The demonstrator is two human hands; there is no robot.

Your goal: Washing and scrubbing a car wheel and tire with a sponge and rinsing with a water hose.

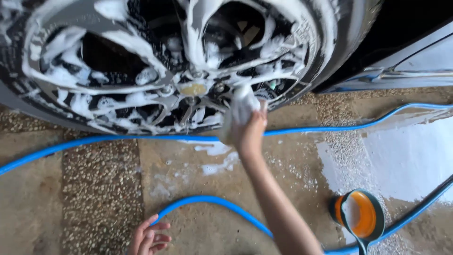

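Observation:
A car wheel [141, 61] covered in white foam fills the top of the head view, its spokes and hub streaked with suds. My right hand [247, 130] is raised to the wheel's lower spokes and grips a foam-soaked sponge [239, 106] pressed against the rim near the hub. My left hand [150, 236] rests low at the bottom edge, fingers spread, holding nothing, just above the wet concrete ground and close to a blue hose [212, 203].
The blue hose loops across the ground below the wheel and runs off to the right. An orange scoop with a dark rim [361, 215] lies at lower right. Soapy water [410, 156] spreads over the concrete. The car's body [415, 61] is at upper right.

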